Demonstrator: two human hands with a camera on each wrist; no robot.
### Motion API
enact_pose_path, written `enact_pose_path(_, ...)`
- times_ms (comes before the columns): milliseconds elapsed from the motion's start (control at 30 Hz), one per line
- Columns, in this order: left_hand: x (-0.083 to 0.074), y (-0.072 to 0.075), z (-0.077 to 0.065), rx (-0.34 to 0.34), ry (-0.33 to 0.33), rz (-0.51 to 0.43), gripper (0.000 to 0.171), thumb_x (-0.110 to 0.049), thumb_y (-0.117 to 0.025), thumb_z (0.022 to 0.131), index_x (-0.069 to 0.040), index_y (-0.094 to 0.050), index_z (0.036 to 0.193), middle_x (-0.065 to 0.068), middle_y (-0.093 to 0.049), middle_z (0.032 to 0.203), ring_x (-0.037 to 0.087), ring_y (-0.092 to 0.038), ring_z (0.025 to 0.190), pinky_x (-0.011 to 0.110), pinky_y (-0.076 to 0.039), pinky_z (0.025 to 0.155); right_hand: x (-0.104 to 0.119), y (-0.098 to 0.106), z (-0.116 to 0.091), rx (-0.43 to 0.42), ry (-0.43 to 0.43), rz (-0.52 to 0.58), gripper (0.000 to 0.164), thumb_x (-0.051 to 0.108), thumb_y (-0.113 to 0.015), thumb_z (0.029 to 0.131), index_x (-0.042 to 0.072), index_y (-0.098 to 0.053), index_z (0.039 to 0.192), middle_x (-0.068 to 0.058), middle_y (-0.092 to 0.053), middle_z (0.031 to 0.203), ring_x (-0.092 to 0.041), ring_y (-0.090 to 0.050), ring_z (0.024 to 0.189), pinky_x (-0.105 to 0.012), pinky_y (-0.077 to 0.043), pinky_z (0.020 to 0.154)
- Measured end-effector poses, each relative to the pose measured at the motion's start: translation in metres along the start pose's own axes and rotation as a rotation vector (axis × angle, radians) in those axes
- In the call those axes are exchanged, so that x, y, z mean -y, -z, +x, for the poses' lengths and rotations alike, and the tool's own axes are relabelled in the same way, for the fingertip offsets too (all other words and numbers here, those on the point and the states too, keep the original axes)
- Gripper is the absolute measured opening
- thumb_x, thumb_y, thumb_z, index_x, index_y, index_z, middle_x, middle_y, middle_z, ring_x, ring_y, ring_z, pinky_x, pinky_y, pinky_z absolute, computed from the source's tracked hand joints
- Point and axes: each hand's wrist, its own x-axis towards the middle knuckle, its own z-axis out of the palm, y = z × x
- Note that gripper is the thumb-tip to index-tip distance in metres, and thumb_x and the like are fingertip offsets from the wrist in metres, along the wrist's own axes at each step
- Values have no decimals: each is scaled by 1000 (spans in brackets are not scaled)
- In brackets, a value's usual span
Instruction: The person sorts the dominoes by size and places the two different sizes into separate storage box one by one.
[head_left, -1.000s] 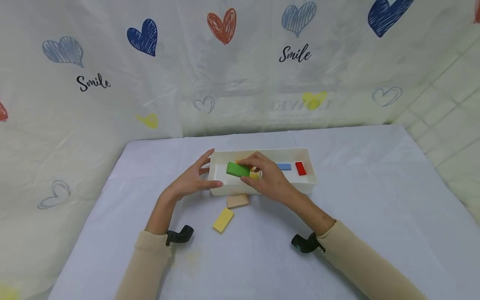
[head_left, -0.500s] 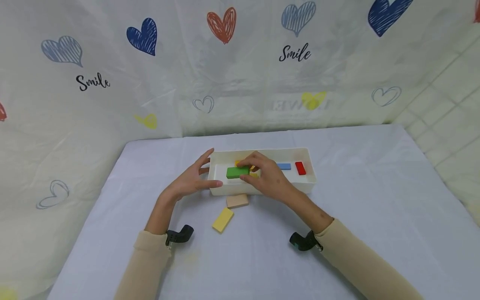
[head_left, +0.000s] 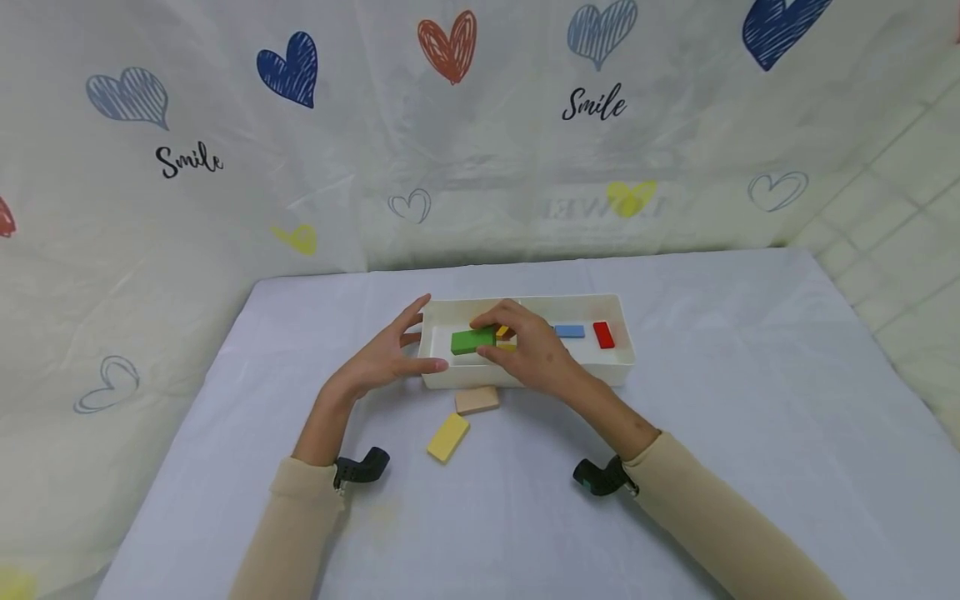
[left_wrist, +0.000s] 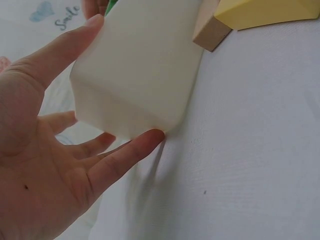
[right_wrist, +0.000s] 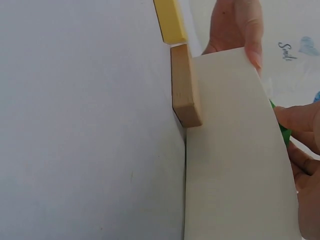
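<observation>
In the head view, my right hand pinches a green block between thumb and fingers, inside the left part of a long white box. Yellow and orange blocks beside it are partly hidden by that hand. My left hand spans the box's left end with its fingers spread, thumb at the front rim. From the left wrist, straight fingers show touching the end wall. The right wrist view has the box wall covering most of the green block.
Within the box's right part lie a blue block and a red block. A plain wooden block sits against the box's front, with a yellow block nearer me on the white tablecloth.
The green block, tilted a second ago, has been brought level and lower in the box by my right hand. My left hand keeps its place at the box's end.
</observation>
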Motion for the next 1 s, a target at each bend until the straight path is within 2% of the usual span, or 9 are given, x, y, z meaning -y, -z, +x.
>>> enact_pose_path(233, 0, -1, 1, -5, 4, -1, 109, -41, -86, 85, -49, -12, 164, 4, -19, 174, 35, -31, 158, 64, -40, 118, 0, -2, 2, 7, -18, -14, 38, 9, -83, 89, 11, -71, 125, -2, -67, 119, -21, -64, 107, -43, -59, 97)
enact_pose_path(433, 1, -1, 2, -7, 8, -6, 109, -41, -87, 84, -51, -12, 163, 4, -18, 174, 34, -31, 158, 64, -41, 117, 2, -2, 2, 33, -49, -24, 40, 14, -81, 92, 12, -68, 130, -6, -66, 125, -26, -65, 117, -44, -57, 104)
enact_pose_path(667, 1, -2, 3, -7, 7, -8, 110, -41, -88, 83, -51, -12, 163, 3, -19, 174, 33, -31, 158, 63, -40, 118, -1, 2, -1, -32, -5, 33, 31, 9, -74, 96, 4, -68, 126, -14, -67, 125, -30, -67, 113, -47, -58, 99)
enact_pose_path(1000, 4, -1, 3, -8, 17, -12, 112, -42, -88, 83, -47, -12, 165, 4, -18, 174, 33, -31, 158, 64, -40, 118, -1, 5, -7, -53, 0, 81, 30, 10, -75, 95, 6, -70, 124, -11, -68, 121, -25, -64, 111, -50, -59, 96)
